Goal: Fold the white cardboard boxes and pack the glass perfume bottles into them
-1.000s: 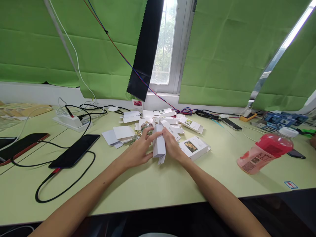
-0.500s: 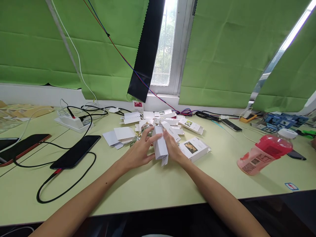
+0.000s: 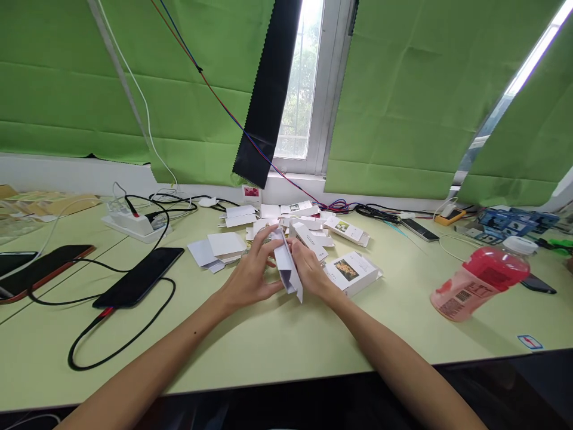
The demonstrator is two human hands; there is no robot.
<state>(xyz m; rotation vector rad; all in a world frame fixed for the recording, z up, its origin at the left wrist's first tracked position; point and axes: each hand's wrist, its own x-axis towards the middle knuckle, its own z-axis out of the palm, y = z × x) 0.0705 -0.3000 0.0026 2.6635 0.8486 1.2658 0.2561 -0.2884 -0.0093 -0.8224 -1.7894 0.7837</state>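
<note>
Between my two hands stands a small white cardboard box (image 3: 285,263), tilted, with a loose flap at its near end and a seam or gap along its top. My left hand (image 3: 253,269) grips it from the left, fingers over the far part and thumb low near the front. On the other side my right hand (image 3: 308,266) presses against it, fingers curled at the top edge. Just right of that hand lies a white box with a yellow-flower picture (image 3: 353,272). Several more white cartons, such as a flattened one (image 3: 226,245), are piled beyond my hands.
A black phone (image 3: 138,278) with a cable and a white power strip (image 3: 136,227) lie to the left. On the right stands a pink drink bottle (image 3: 478,283), leaning in view. A slim dark device (image 3: 419,229) and cables run along the back by the window.
The box in my hands has turned and opened along its top, showing a gap and a flap at the near end. My fingers have shifted slightly on it.
</note>
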